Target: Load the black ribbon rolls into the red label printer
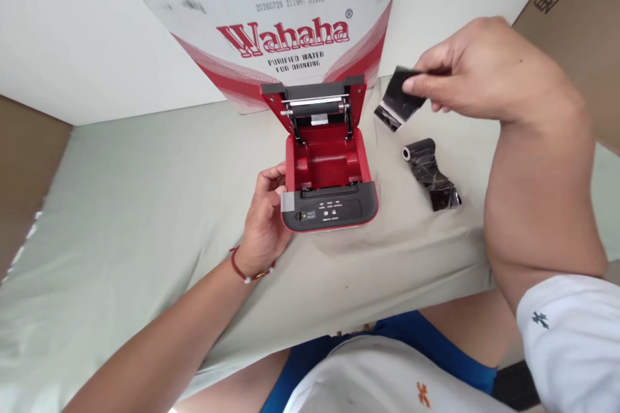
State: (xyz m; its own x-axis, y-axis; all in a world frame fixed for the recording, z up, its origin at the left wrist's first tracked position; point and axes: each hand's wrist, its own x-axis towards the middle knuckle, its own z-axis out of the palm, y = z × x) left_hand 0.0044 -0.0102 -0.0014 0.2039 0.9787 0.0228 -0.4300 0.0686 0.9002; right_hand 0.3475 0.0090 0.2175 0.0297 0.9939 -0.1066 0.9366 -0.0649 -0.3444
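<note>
Cloth-covered desk [159,206]: near edge in front of printer [334,171], wide open room left of printer. Box [300,35] right behind printer, tight there. Printer's lid [314,89] up; left hand [266,219] grip pinching printer's left edge. Black roll [429,171] right of printer. Right hand [477,74] grip pinching black sheet [398,93], right of printer's lid.

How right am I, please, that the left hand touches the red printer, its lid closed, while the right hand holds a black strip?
Only the lid is wrong: the head view shows it raised open. The left hand does touch the red printer, and the right hand holds a black strip.
</note>
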